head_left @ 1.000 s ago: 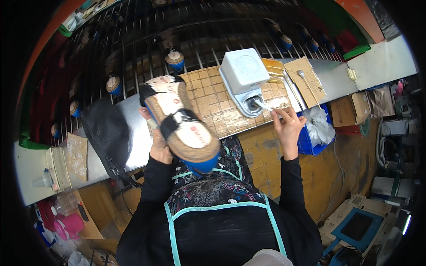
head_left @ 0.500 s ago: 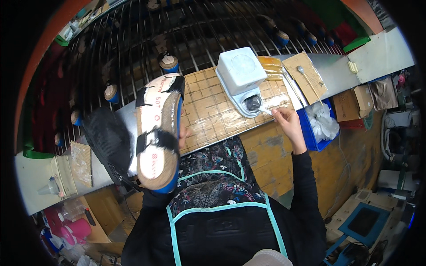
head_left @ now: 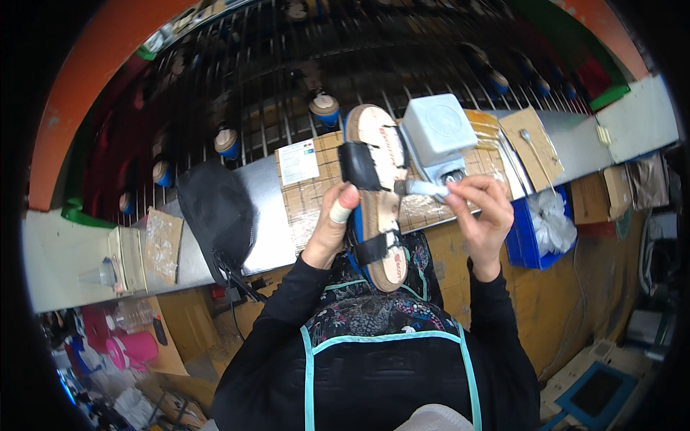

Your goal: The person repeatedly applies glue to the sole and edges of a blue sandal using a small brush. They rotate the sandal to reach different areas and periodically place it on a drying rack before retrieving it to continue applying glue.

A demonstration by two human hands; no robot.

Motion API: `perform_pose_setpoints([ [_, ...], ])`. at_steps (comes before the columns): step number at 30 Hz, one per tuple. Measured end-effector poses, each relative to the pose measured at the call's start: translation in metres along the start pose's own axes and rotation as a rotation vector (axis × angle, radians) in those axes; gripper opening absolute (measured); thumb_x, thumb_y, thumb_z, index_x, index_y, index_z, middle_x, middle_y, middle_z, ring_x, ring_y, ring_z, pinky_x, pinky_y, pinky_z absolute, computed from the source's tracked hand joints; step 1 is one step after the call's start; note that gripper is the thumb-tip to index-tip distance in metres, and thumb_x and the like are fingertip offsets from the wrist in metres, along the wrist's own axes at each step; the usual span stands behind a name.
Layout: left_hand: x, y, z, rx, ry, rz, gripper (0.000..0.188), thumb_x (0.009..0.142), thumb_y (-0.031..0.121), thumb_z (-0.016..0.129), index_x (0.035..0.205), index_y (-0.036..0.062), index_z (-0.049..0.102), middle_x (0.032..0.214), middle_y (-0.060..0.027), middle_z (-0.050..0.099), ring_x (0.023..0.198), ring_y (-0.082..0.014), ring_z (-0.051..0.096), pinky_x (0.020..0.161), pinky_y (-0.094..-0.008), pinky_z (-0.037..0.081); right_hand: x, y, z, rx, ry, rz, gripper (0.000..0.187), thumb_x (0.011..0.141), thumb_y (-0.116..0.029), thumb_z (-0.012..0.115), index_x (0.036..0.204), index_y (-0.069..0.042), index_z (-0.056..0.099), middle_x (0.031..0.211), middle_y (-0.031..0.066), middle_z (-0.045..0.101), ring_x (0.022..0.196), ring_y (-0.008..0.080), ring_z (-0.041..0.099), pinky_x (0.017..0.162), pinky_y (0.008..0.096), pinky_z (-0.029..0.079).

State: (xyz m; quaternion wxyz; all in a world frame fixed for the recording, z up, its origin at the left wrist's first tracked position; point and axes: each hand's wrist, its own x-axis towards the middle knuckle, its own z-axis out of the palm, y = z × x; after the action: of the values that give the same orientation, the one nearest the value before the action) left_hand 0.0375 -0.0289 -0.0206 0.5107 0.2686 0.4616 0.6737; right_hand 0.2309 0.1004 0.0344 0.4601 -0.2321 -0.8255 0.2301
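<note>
Before me one metal bench [head_left: 269, 215] stands. Left hand [head_left: 330, 226] curls round one sandal [head_left: 389, 208], raised over the bench's near edge; right hand [head_left: 483, 215] pinches one pale-handled brush [head_left: 429, 189]. Sandal seems light, stiff-soled, two straps [head_left: 359, 167] softer: best gripped along sole edges. Farther are one white container [head_left: 438, 122], one black bag [head_left: 215, 223].

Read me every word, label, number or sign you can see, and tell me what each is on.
I'll say where print stands, without copying it.
Held sandal: red print near both ends, partly blurred.
White paper sheet: lines too small to read, beside a coloured patch.
Farther shoes: any marks too small to read.
</note>
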Motion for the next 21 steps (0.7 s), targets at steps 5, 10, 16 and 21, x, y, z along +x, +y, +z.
perform_pose_setpoints([
  [5,-0.012,0.003,-0.003,0.084,0.013,0.103,0.081,0.08,0.065,0.063,0.12,-0.0059,0.056,0.108,-0.0132,0.064,0.098,-0.018,0.062,0.089,-0.0302,0.048,-0.006,-0.018,0.029,0.248,-0.047,0.191,0.019,0.073,-0.009,0.079,0.092,-0.008,0.076,0.083,0.0018,0.059,0.064,0.0096,0.054,0.075,0.0271,0.033],
  [10,-0.021,0.009,-0.009,0.191,0.042,0.133,0.074,0.081,0.057,0.065,0.118,-0.0059,0.058,0.108,-0.0135,0.064,0.099,-0.0178,0.059,0.09,-0.0303,0.045,0.005,-0.017,0.041,0.137,-0.067,0.119,0.017,0.076,-0.011,0.078,0.092,-0.008,0.076,0.083,0.0011,0.056,0.064,0.0093,0.051,0.074,0.0276,0.033],
  [16,-0.027,0.016,-0.013,0.251,0.059,0.19,0.07,0.081,0.054,0.066,0.116,-0.0064,0.059,0.104,-0.0125,0.065,0.096,-0.0172,0.059,0.087,-0.0308,0.046,0.023,-0.02,0.052,0.135,-0.059,0.09,0.016,0.076,-0.012,0.078,0.091,-0.008,0.076,0.083,0.0008,0.056,0.064,0.0102,0.05,0.073,0.0278,0.033],
  [21,-0.027,0.018,-0.018,0.228,0.037,0.19,0.069,0.082,0.054,0.065,0.116,-0.0065,0.059,0.106,-0.0126,0.064,0.097,-0.0178,0.059,0.088,-0.0308,0.045,0.03,-0.017,0.054,0.142,-0.049,0.016,0.017,0.074,-0.012,0.079,0.091,-0.009,0.076,0.084,-0.0001,0.056,0.065,0.0096,0.05,0.073,0.0279,0.032],
])
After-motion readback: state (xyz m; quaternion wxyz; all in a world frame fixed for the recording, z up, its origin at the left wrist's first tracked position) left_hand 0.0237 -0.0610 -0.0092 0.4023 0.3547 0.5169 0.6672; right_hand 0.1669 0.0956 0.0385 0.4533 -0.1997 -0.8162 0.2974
